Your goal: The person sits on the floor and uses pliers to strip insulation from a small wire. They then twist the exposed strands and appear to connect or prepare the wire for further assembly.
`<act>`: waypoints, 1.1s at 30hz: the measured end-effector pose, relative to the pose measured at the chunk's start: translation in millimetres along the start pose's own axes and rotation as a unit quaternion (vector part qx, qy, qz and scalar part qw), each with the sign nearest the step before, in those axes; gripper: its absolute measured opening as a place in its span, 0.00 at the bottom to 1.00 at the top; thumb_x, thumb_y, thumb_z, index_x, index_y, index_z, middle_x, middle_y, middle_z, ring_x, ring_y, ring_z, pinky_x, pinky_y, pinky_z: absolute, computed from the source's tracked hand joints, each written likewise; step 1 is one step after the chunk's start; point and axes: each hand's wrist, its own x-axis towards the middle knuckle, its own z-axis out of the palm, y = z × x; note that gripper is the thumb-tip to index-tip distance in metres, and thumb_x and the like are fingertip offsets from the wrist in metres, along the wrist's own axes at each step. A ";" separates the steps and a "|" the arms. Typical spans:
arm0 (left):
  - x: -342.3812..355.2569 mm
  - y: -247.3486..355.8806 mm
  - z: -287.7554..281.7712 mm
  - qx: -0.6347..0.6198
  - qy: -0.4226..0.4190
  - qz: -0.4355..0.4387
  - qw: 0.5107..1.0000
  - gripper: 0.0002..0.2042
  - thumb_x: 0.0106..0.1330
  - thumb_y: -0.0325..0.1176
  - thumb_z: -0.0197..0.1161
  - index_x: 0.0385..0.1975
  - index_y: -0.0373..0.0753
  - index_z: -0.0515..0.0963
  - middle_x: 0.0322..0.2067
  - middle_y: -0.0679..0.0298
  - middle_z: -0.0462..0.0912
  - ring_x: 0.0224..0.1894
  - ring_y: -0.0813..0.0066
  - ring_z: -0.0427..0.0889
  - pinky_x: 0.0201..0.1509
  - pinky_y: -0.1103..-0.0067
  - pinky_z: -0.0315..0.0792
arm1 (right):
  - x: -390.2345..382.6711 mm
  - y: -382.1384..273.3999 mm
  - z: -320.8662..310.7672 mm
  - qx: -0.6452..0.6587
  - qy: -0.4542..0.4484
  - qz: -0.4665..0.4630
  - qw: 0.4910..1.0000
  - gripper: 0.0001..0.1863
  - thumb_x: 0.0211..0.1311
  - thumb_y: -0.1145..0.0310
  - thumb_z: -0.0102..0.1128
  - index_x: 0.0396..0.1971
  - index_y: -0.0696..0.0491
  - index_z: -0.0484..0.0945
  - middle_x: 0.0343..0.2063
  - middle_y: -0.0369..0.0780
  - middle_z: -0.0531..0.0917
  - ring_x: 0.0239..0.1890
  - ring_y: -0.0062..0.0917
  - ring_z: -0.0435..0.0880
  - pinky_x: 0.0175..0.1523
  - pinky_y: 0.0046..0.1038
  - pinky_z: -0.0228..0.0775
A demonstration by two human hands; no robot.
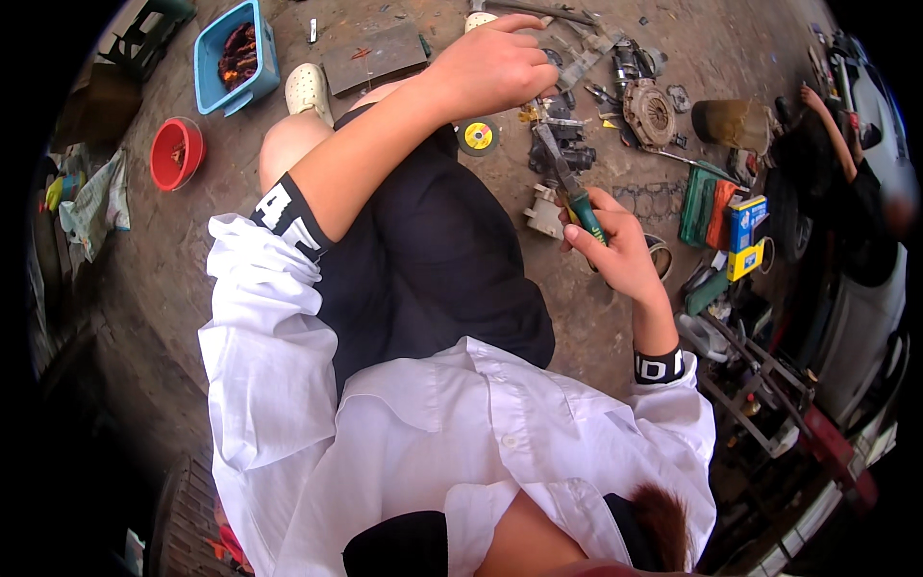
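Observation:
My right hand (615, 245) is wrapped round the green handle of a tool with a flat metal blade (556, 154). Its blade points up and away, toward the space below my left hand (495, 65). That left hand reaches across from the left, palm down, one finger stretched out and the others curled under. What its curled fingers hold, if anything, is hidden. Dark metal parts (577, 159) lie on the ground beside the blade. A pale metal part (545, 212) sits next to my right hand's fingertips. Left of the blade lies a yellow-centred cutting disc (478, 137).
A clutch cover (649, 113), a brown container (731, 125), gaskets (649, 200) and small boxes (747, 236) lie to the right. A blue basin (207, 72), red bucket (159, 144) and flat metal plate (375, 58) stand left. Another person's arm (832, 125) shows at far right.

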 end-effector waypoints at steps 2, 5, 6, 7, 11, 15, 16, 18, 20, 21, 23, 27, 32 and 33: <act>-0.3 -0.4 0.5 0.001 -0.001 -0.001 1.000 0.12 0.56 0.38 0.65 0.18 0.42 0.71 0.18 0.65 0.76 0.29 0.68 0.80 0.63 0.68 0.68 | 0.5 0.5 -0.3 -0.022 0.000 -0.022 1.000 0.12 0.60 0.68 0.63 0.25 0.62 0.81 0.43 0.41 0.80 0.41 0.27 0.81 0.44 0.25 0.72; -0.8 -1.8 2.3 0.002 0.004 0.001 1.000 0.12 0.57 0.38 0.65 0.17 0.42 0.71 0.17 0.65 0.76 0.27 0.67 0.80 0.62 0.69 0.69 | 0.1 1.9 1.0 -0.010 0.004 -0.020 1.000 0.12 0.61 0.68 0.62 0.24 0.62 0.80 0.40 0.40 0.80 0.38 0.25 0.80 0.41 0.23 0.71; -1.3 -2.4 3.2 -0.001 0.006 0.003 1.000 0.12 0.57 0.38 0.65 0.17 0.42 0.72 0.16 0.65 0.76 0.26 0.67 0.80 0.61 0.69 0.69 | -0.8 1.8 1.7 0.001 0.005 -0.014 1.000 0.13 0.61 0.68 0.61 0.23 0.62 0.80 0.39 0.39 0.80 0.37 0.24 0.80 0.40 0.23 0.70; -1.9 -2.9 4.6 -0.004 0.009 0.004 1.000 0.12 0.57 0.38 0.65 0.17 0.42 0.72 0.16 0.65 0.76 0.26 0.67 0.80 0.60 0.69 0.70 | -2.9 0.3 2.4 0.014 0.005 0.006 1.000 0.13 0.62 0.68 0.61 0.22 0.62 0.79 0.37 0.39 0.79 0.35 0.23 0.79 0.39 0.23 0.69; -9.6 -0.7 14.8 -0.054 0.001 0.024 0.998 0.12 0.56 0.36 0.67 0.18 0.42 0.71 0.15 0.64 0.73 0.24 0.66 0.78 0.50 0.69 0.75 | -16.9 -4.0 11.2 0.067 -0.002 0.064 0.996 0.13 0.63 0.69 0.59 0.22 0.62 0.77 0.31 0.36 0.77 0.29 0.18 0.75 0.34 0.22 0.66; -11.0 3.0 25.6 -0.075 0.004 0.031 0.997 0.13 0.58 0.36 0.66 0.17 0.42 0.70 0.15 0.65 0.71 0.24 0.67 0.77 0.54 0.69 0.74 | -24.2 -8.8 17.6 0.122 0.011 0.102 0.987 0.10 0.66 0.70 0.56 0.28 0.60 0.76 0.25 0.33 0.75 0.24 0.13 0.70 0.30 0.20 0.61; -11.4 3.1 28.2 -0.079 0.007 0.034 0.996 0.13 0.58 0.36 0.66 0.17 0.42 0.69 0.15 0.65 0.71 0.24 0.67 0.76 0.53 0.69 0.74 | -25.5 -7.5 18.0 0.139 0.010 0.112 0.984 0.09 0.66 0.70 0.56 0.29 0.59 0.76 0.23 0.32 0.74 0.23 0.13 0.69 0.29 0.19 0.60; -13.0 3.7 31.3 -0.080 0.005 0.035 0.996 0.13 0.57 0.36 0.66 0.17 0.42 0.69 0.15 0.66 0.70 0.24 0.67 0.76 0.53 0.69 0.74 | -27.1 -1.5 19.4 0.176 0.004 0.130 0.976 0.07 0.67 0.70 0.55 0.32 0.59 0.76 0.20 0.31 0.73 0.22 0.11 0.68 0.28 0.18 0.58; -13.5 3.5 33.1 -0.078 0.001 0.036 0.996 0.12 0.57 0.36 0.66 0.17 0.42 0.71 0.15 0.66 0.72 0.24 0.67 0.77 0.53 0.70 0.74 | -26.5 -4.1 21.9 0.208 0.010 0.138 0.968 0.07 0.67 0.70 0.55 0.33 0.58 0.76 0.19 0.30 0.72 0.21 0.11 0.67 0.27 0.18 0.57; -13.4 3.1 33.7 -0.075 -0.003 0.037 0.996 0.11 0.57 0.36 0.65 0.17 0.42 0.73 0.14 0.65 0.74 0.23 0.67 0.78 0.53 0.71 0.73 | -26.6 -5.1 22.5 0.224 0.012 0.141 0.964 0.07 0.67 0.69 0.55 0.33 0.58 0.76 0.18 0.29 0.72 0.21 0.10 0.67 0.27 0.17 0.57; -14.2 2.9 35.6 -0.078 -0.014 0.040 0.996 0.10 0.57 0.36 0.64 0.17 0.43 0.75 0.15 0.66 0.76 0.24 0.67 0.79 0.53 0.72 0.73 | -28.2 -1.8 21.3 0.218 0.010 0.156 0.963 0.07 0.66 0.69 0.55 0.33 0.58 0.76 0.18 0.30 0.72 0.21 0.11 0.67 0.27 0.17 0.57; -20.6 3.8 45.7 -0.081 -0.014 0.044 0.996 0.06 0.55 0.35 0.64 0.20 0.45 0.76 0.17 0.67 0.77 0.28 0.68 0.79 0.51 0.73 0.73 | -30.3 -1.1 18.7 0.259 0.000 0.180 0.949 0.07 0.66 0.69 0.56 0.33 0.58 0.75 0.18 0.30 0.72 0.22 0.11 0.68 0.28 0.18 0.57; -25.2 9.6 56.3 -0.131 -0.021 0.021 0.991 0.08 0.52 0.30 0.66 0.19 0.45 0.71 0.18 0.67 0.74 0.29 0.67 0.79 0.52 0.71 0.72 | -37.7 3.8 16.9 0.236 -0.001 0.190 0.953 0.07 0.66 0.70 0.55 0.35 0.58 0.76 0.18 0.30 0.72 0.22 0.12 0.68 0.29 0.18 0.58; -26.7 11.1 60.3 -0.140 -0.018 0.017 0.990 0.07 0.51 0.29 0.65 0.20 0.46 0.72 0.18 0.67 0.75 0.31 0.67 0.79 0.52 0.72 0.72 | -38.8 3.5 16.8 0.235 -0.001 0.194 0.952 0.07 0.66 0.70 0.55 0.35 0.58 0.76 0.18 0.30 0.72 0.22 0.12 0.68 0.29 0.18 0.58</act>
